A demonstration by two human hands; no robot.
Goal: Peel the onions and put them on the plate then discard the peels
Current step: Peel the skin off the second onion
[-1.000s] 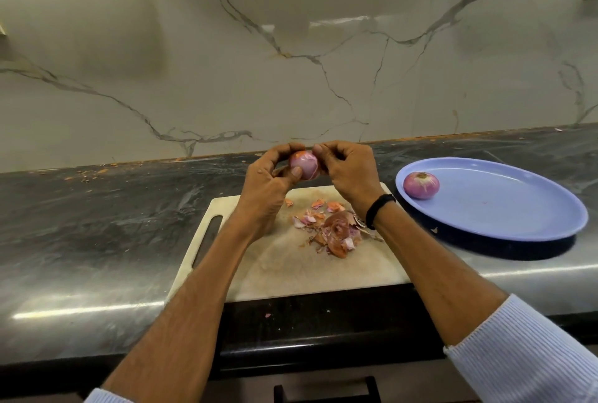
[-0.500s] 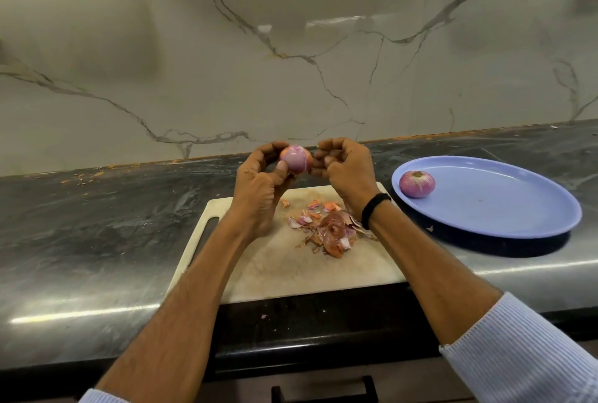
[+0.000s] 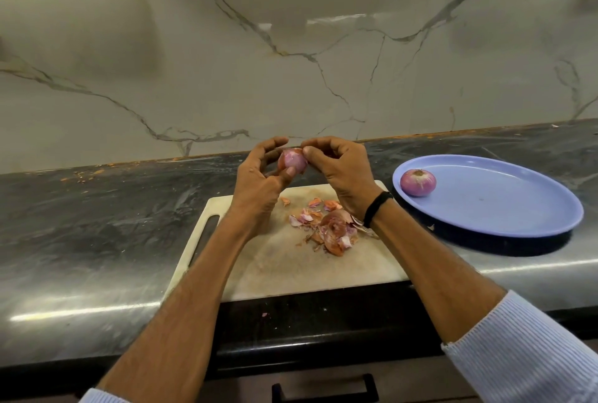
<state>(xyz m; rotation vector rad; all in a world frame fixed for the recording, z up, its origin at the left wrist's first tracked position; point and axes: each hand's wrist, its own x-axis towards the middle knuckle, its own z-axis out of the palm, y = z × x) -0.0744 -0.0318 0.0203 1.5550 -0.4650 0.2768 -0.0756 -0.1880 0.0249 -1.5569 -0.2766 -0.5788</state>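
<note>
Two grips on one onion (image 3: 293,159), held in the air above the far edge of the cutting board (image 3: 275,270). Left grip (image 3: 259,182) cradles it, thumb beneath and fingers curled over the top. Right grip (image 3: 343,176) pinches at the onion's right side with thumb and forefinger, probably on a flap of skin, though the flap is too small to make out. Onion shows pale pink, mostly bare.

Peels (image 3: 333,227) lie heaped on the board, right of its centre. A second onion (image 3: 418,182), peeled, sits on the blue plate (image 3: 485,231), just right of the board on the desk (image 3: 97,240).

Step in hand, as I judge it: stripping the last skin. Best done with the left grip steady, turning the bulb, while the right pulls thin strips lengthwise. Keep both over the board so scraps drop on the heap, not the desk.
</note>
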